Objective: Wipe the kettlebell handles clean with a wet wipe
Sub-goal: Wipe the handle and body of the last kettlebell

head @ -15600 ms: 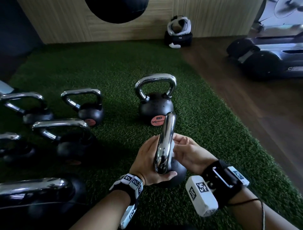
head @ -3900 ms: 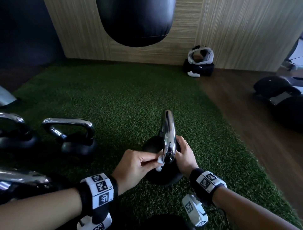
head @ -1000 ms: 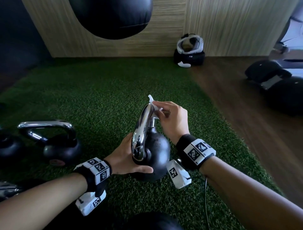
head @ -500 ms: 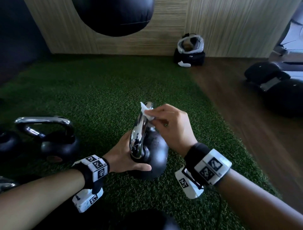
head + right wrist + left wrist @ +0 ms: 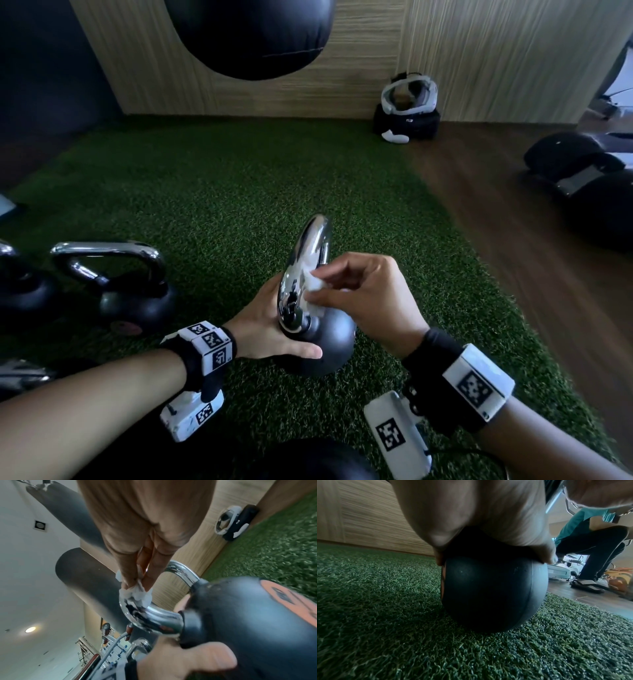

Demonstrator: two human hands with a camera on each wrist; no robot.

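Drawn down the handle [image 5: 310, 240] to mid-frame, the wet wipe [image 5: 312, 286], pinched by the right hand [image 5: 370, 294], is judged mid-stroke, the kettlebell [image 5: 329, 346] gripped by the left hand [image 5: 263, 329].

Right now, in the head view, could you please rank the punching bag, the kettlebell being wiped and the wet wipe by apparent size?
1. punching bag, though cropped by the frame
2. kettlebell, nearer the camera
3. wet wipe, pinched in the right hand

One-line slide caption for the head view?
Right hand presses a wet wipe to the chrome handle; left hand steadies the kettlebell on turf.
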